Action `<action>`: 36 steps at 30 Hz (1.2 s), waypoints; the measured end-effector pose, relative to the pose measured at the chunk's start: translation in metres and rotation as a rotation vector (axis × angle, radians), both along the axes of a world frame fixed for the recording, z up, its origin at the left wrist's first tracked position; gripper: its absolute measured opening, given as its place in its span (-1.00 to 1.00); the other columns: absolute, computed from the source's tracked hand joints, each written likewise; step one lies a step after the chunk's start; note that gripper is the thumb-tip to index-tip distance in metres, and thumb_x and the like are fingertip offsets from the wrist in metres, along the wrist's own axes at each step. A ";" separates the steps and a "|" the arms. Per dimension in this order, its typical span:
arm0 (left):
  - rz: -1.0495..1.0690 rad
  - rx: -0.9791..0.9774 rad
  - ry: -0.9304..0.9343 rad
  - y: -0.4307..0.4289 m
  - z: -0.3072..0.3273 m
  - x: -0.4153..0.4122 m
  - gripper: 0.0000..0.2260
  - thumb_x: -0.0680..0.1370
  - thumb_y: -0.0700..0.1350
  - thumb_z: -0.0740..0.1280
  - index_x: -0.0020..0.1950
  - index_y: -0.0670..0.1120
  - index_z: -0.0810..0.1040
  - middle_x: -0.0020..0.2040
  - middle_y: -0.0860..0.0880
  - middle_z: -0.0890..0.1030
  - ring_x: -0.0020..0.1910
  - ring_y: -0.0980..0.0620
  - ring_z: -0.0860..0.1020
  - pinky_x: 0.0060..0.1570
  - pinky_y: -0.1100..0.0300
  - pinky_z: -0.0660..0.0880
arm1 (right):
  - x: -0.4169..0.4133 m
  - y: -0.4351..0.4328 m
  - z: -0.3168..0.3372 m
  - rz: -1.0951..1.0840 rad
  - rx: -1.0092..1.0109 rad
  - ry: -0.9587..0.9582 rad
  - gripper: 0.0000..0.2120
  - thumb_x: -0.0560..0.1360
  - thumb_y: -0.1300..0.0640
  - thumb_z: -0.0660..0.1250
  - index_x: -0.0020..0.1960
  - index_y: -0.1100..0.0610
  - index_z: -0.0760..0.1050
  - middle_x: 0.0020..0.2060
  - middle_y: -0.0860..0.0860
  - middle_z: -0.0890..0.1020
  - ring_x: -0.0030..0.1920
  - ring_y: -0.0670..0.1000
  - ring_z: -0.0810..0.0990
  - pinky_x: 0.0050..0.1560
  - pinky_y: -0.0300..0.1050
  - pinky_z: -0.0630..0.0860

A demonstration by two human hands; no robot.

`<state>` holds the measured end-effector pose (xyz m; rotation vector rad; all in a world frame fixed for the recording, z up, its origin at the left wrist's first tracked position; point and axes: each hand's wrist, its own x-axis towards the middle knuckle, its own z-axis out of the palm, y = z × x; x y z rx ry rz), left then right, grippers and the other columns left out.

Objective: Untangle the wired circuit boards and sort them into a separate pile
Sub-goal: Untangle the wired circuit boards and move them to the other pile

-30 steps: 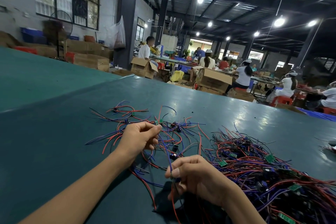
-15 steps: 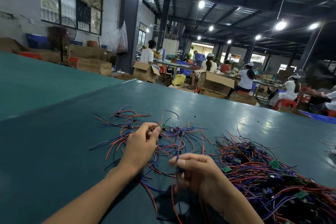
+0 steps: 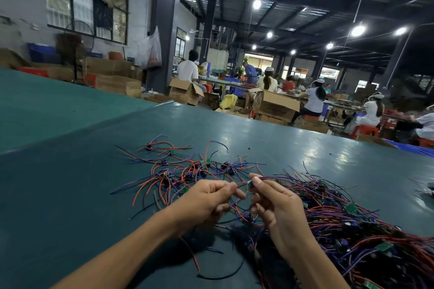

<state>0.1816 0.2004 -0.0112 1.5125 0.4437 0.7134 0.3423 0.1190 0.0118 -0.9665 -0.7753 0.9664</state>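
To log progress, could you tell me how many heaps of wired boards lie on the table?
2: a loose heap beyond the left hand, a dense tangle by the right hand. Far-right strands may be a third.

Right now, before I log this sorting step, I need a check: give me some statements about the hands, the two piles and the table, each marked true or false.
1. The left hand and the right hand both pinch wires between them. True.
2. The dense tangle lies on the person's left. False: it lies on the right.
3. A looser pile lies on the table beyond the left hand. True.
4. The table is red. False: it is dark green.
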 end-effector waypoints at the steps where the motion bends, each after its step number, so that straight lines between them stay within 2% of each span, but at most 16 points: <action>1: 0.030 0.011 -0.016 0.003 0.001 -0.002 -0.72 0.62 0.07 0.26 0.03 -0.08 0.67 -0.43 0.00 0.28 -0.53 0.10 0.18 -0.54 0.30 0.11 | 0.003 0.000 0.001 -0.040 0.019 0.013 -0.84 0.38 0.22 0.48 -0.10 0.30 0.71 -0.29 0.15 0.60 -0.37 -0.03 0.52 -0.46 -0.23 0.51; 5: 0.148 0.095 0.024 0.011 0.002 -0.008 -0.74 0.65 0.05 0.30 -0.07 -0.05 0.70 -0.44 0.03 0.28 -0.51 0.08 0.15 -0.49 0.25 0.07 | 0.014 -0.001 0.005 -0.219 0.113 0.045 -0.91 0.49 0.28 0.44 -0.10 0.29 0.70 -0.31 0.11 0.66 -0.35 -0.04 0.59 -0.44 -0.24 0.53; 8: 0.257 0.068 0.066 0.015 -0.001 -0.010 -0.77 0.60 0.03 0.39 -0.11 -0.08 0.73 -0.46 0.04 0.47 -0.55 0.13 0.25 -0.55 0.32 0.17 | 0.017 -0.001 0.006 -0.332 0.172 0.033 -0.90 0.52 0.31 0.40 -0.01 0.29 0.68 -0.30 0.09 0.68 -0.33 -0.04 0.61 -0.37 -0.22 0.58; 11: 0.343 0.032 0.060 0.020 -0.003 -0.015 -0.81 0.58 -0.01 0.43 -0.10 -0.09 0.74 -0.34 -0.04 0.66 -0.56 0.10 0.36 -0.56 0.32 0.25 | 0.015 -0.001 0.005 -0.409 0.174 -0.046 -0.88 0.53 0.30 0.41 0.04 0.27 0.67 -0.30 0.07 0.68 -0.32 -0.02 0.61 -0.31 -0.18 0.64; 13: 0.457 0.221 0.152 0.022 -0.006 -0.018 -0.81 0.58 0.03 0.43 -0.16 -0.02 0.73 -0.31 0.02 0.70 -0.52 0.13 0.46 -0.46 0.30 0.38 | 0.013 -0.002 0.006 -0.428 0.167 -0.066 -0.89 0.53 0.28 0.43 0.03 0.27 0.67 -0.32 0.06 0.68 -0.34 -0.02 0.62 -0.30 -0.15 0.65; 15: 0.620 0.543 0.346 0.026 -0.012 -0.020 -0.78 0.58 0.09 0.40 -0.21 0.06 0.69 -0.35 0.14 0.66 -0.43 0.22 0.51 -0.30 0.28 0.47 | 0.014 -0.004 0.008 -0.466 0.174 -0.049 -0.90 0.53 0.26 0.43 0.00 0.28 0.67 -0.32 0.06 0.67 -0.32 -0.01 0.63 -0.33 -0.16 0.64; 16: 0.685 0.663 0.426 0.027 -0.015 -0.022 -0.81 0.59 0.10 0.38 -0.16 0.07 0.69 -0.32 0.17 0.65 -0.33 0.23 0.53 -0.20 0.22 0.52 | 0.015 -0.006 0.010 -0.499 0.176 -0.046 -0.90 0.53 0.25 0.43 -0.01 0.29 0.65 -0.31 0.07 0.66 -0.31 0.00 0.63 -0.36 -0.16 0.63; 18: 0.777 0.818 0.567 0.029 -0.017 -0.026 -0.85 0.61 0.09 0.33 0.04 0.09 0.67 -0.08 0.16 0.66 -0.03 0.11 0.53 0.05 0.09 0.51 | 0.023 -0.012 0.020 -0.567 0.158 -0.108 -0.90 0.55 0.21 0.42 -0.05 0.27 0.63 -0.32 0.05 0.65 -0.34 0.01 0.61 -0.45 -0.16 0.59; 21: 0.894 0.880 0.906 0.039 -0.019 -0.029 -0.63 0.62 0.15 0.24 0.40 0.08 0.47 0.31 0.03 0.48 0.30 -0.06 0.35 0.29 0.02 0.34 | 0.051 -0.025 0.045 -0.570 0.117 -0.285 -0.87 0.55 0.17 0.39 -0.12 0.20 0.61 -0.37 0.02 0.67 -0.43 -0.01 0.61 -0.55 -0.16 0.52; 24: 0.967 0.701 1.107 0.047 -0.021 -0.034 -0.45 0.63 0.25 0.13 0.52 -0.03 0.28 0.50 -0.11 0.27 0.42 -0.17 0.22 0.36 -0.10 0.26 | 0.090 -0.037 0.070 -0.497 0.033 -0.315 -0.80 0.58 0.16 0.26 -0.09 0.22 0.61 -0.19 0.12 0.63 -0.38 -0.02 0.66 -0.54 -0.16 0.55; 26: 0.975 0.642 1.164 0.050 -0.025 -0.034 -0.41 0.63 0.29 0.09 0.50 -0.08 0.28 0.50 -0.16 0.28 0.42 -0.20 0.25 0.35 -0.11 0.26 | 0.115 -0.041 0.080 -0.412 -0.053 -0.277 -0.75 0.58 0.17 0.17 -0.05 0.30 0.57 -0.12 0.15 0.55 -0.33 0.07 0.68 -0.48 -0.08 0.61; 28: 0.961 0.671 1.207 0.052 -0.028 -0.033 -0.44 0.63 0.30 0.05 0.46 -0.07 0.33 0.44 -0.15 0.36 0.38 -0.20 0.31 0.31 -0.11 0.29 | 0.139 -0.044 0.089 -0.307 -0.189 -0.298 -0.71 0.58 0.20 0.15 -0.06 0.35 0.58 -0.15 0.16 0.49 -0.42 0.12 0.66 -0.54 -0.04 0.58; 30: 0.938 0.696 1.221 0.052 -0.029 -0.031 -0.46 0.64 0.29 0.02 0.41 -0.05 0.39 0.41 -0.13 0.38 0.35 -0.19 0.33 0.28 -0.11 0.29 | 0.160 -0.050 0.094 -0.223 -0.407 -0.496 -0.67 0.56 0.21 0.15 -0.12 0.32 0.66 -0.33 0.13 0.48 -0.59 0.11 0.49 -0.62 -0.15 0.39; 32: 0.922 0.687 1.228 0.051 -0.030 -0.030 -0.47 0.64 0.29 0.01 0.40 -0.04 0.41 0.40 -0.13 0.37 0.34 -0.19 0.32 0.28 -0.12 0.27 | 0.181 -0.060 0.091 -0.146 -0.560 -0.826 -0.67 0.57 0.21 0.19 -0.16 0.24 0.71 -0.45 0.14 0.50 -0.58 0.11 0.36 -0.48 -0.16 0.29; 34: 0.917 0.680 1.225 0.049 -0.030 -0.030 -0.48 0.64 0.30 0.02 0.40 -0.01 0.42 0.39 -0.12 0.37 0.34 -0.19 0.31 0.28 -0.12 0.26 | 0.195 -0.068 0.086 -0.103 -0.655 -1.102 -0.69 0.61 0.25 0.26 -0.16 0.13 0.74 -0.36 0.27 0.59 -0.48 0.19 0.40 -0.36 -0.02 0.31; 36: 0.916 0.704 1.193 0.047 -0.028 -0.030 -0.51 0.63 0.31 0.06 0.38 0.06 0.46 0.35 -0.07 0.38 0.31 -0.16 0.33 0.28 -0.10 0.27 | 0.208 -0.069 0.076 -0.099 -0.726 -1.279 -0.75 0.55 0.28 0.38 -0.13 -0.01 0.75 -0.34 0.27 0.66 -0.42 0.30 0.52 -0.30 -0.05 0.41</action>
